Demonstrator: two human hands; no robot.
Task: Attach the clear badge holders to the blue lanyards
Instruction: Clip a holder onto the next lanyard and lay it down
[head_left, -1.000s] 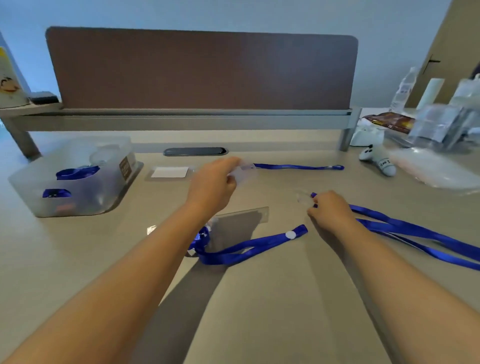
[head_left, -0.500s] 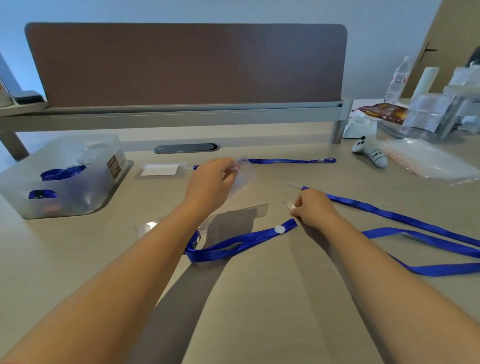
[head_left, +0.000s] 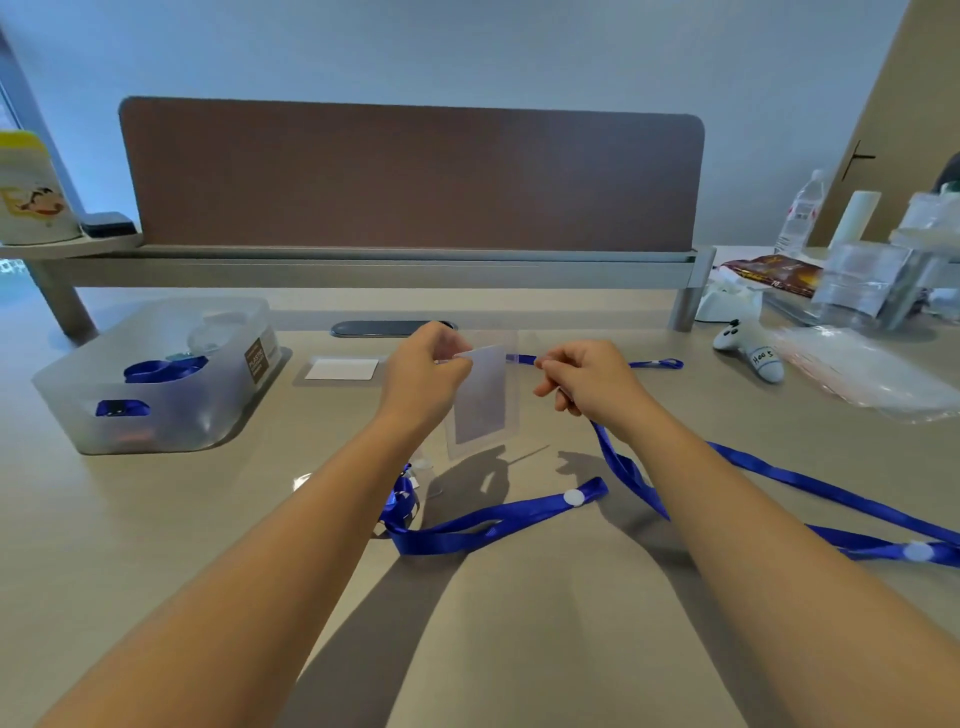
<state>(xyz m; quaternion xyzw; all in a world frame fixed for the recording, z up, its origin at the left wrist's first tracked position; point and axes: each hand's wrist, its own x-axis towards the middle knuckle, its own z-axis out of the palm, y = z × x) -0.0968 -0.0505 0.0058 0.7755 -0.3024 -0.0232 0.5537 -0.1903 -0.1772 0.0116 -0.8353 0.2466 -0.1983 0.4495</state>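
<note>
My left hand (head_left: 427, 364) pinches the top edge of a clear badge holder (head_left: 480, 400), which hangs upright above the desk. Just right of it, my right hand (head_left: 587, 379) is closed on the end of a blue lanyard (head_left: 769, 473) that trails down and off to the right across the desk. Its clip is hidden in my fingers. A second blue lanyard (head_left: 493, 525) lies in a loop under my left forearm, with a clear holder (head_left: 415, 478) at its end. A third lanyard (head_left: 654, 364) lies behind my hands.
A translucent bin (head_left: 156, 374) holding more blue lanyards stands at the left. A white card in a sleeve (head_left: 340, 370) lies behind my left hand. A plastic bag (head_left: 862, 374), a small white toy (head_left: 753, 353) and bottles crowd the right. A brown divider (head_left: 410, 176) closes the back.
Both hands have risen off the desk and come together. The badge holder now hangs upright from my left hand, and my right hand has lifted the lanyard end up beside it.
</note>
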